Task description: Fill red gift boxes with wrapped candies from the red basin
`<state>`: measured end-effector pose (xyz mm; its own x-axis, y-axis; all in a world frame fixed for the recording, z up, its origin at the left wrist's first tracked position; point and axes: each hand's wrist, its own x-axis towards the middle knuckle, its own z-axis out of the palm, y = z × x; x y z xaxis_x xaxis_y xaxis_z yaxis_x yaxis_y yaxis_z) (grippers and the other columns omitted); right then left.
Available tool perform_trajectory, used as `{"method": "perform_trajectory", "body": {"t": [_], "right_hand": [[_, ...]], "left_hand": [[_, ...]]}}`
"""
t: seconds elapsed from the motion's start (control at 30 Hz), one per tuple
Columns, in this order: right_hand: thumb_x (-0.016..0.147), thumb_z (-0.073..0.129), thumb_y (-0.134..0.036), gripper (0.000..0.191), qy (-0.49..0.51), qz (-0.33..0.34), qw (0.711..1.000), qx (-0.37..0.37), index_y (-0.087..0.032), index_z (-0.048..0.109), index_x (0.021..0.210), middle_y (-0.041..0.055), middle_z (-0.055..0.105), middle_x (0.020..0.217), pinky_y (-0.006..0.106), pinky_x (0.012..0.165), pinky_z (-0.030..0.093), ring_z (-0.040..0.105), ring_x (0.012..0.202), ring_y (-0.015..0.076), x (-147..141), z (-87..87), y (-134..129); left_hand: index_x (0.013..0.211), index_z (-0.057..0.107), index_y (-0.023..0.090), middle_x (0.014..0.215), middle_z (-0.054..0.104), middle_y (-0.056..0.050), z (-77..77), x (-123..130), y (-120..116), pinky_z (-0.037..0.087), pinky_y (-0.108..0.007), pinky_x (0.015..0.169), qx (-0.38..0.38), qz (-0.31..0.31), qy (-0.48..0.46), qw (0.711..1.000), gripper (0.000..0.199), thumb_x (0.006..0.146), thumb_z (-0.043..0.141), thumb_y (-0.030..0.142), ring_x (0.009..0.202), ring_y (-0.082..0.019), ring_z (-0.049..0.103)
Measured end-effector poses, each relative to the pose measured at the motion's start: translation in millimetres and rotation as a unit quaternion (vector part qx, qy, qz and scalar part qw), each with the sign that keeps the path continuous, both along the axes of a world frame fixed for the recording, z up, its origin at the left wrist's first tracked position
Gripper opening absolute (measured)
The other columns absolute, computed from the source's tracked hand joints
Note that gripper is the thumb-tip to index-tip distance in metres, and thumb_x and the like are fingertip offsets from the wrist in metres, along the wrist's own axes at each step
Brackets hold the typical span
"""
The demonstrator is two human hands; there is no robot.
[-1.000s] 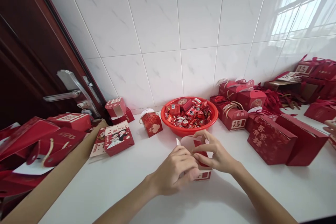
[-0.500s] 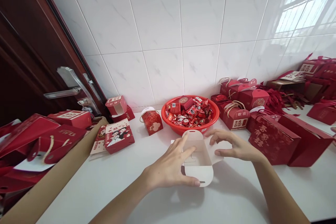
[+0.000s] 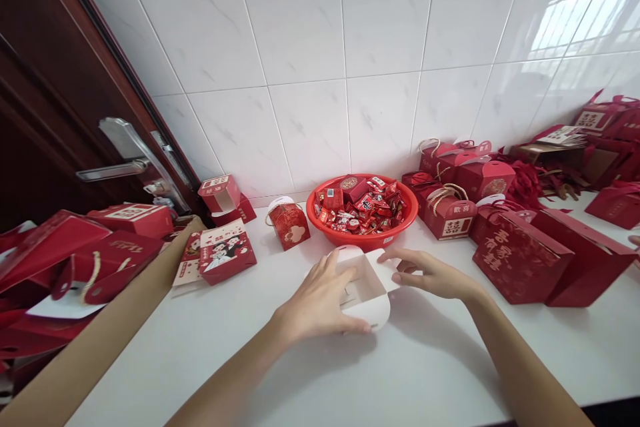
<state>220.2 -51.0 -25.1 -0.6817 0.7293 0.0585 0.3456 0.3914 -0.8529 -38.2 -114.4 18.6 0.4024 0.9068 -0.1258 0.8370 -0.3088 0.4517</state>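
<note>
A small open gift box (image 3: 367,280) with a white inside stands on the white table, in front of the candy basin. Its flaps are spread outward. My left hand (image 3: 317,300) holds the box's left side, fingers reaching over the wall and the thumb along the front flap. At the opposite side, my right hand (image 3: 435,272) has its fingers and thumb on the right flap. The box's outside is mostly hidden. Just behind it, the red plastic basin (image 3: 334,236) is full of red-wrapped candies (image 3: 367,203).
Left of the basin stands a small red box with a rope handle (image 3: 290,223). A cardboard carton (image 3: 125,327) of red boxes takes up the left. Finished-looking red boxes (image 3: 453,217) and two tall red boxes (image 3: 523,257) line the right. Part of another hand shows at the right edge.
The box has shifted slightly left and turned, with both hands moving along. The right flap now stands closer to my right fingers. The view has tilted slightly.
</note>
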Motion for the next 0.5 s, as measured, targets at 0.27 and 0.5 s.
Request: {"method": "perform_trajectory", "body": {"t": [0.27, 0.5], "right_hand": [[0.087, 0.064, -0.052, 0.039, 0.097, -0.084, 0.990, 0.064, -0.018, 0.072, 0.106, 0.0103, 0.074, 0.107, 0.036, 0.080, 0.057, 0.070, 0.085, 0.0218, -0.4, 10.4, 14.0], [0.083, 0.067, -0.046, 0.030, 0.142, -0.193, 0.963, 0.123, -0.017, 0.074, 0.090, 0.0075, 0.076, 0.089, 0.034, 0.078, 0.057, 0.071, 0.083, 0.0224, -1.2, 41.3, 74.8]], "left_hand": [[0.120, 0.070, 0.028, 0.153, 0.041, -0.013, -2.5, 0.3, 7.9, 0.047, -0.055, 0.103, 0.048, -0.030, -0.042, 0.998, 0.070, 0.064, 0.078, 0.068, 0.139, -0.043, 0.040], [0.120, 0.071, 0.025, 0.137, 0.064, -0.007, 19.4, -13.7, 42.0, 0.048, -0.042, 0.108, 0.101, -0.026, -0.150, 0.983, 0.042, 0.091, 0.059, 0.053, 0.129, -0.028, 0.057]]}}
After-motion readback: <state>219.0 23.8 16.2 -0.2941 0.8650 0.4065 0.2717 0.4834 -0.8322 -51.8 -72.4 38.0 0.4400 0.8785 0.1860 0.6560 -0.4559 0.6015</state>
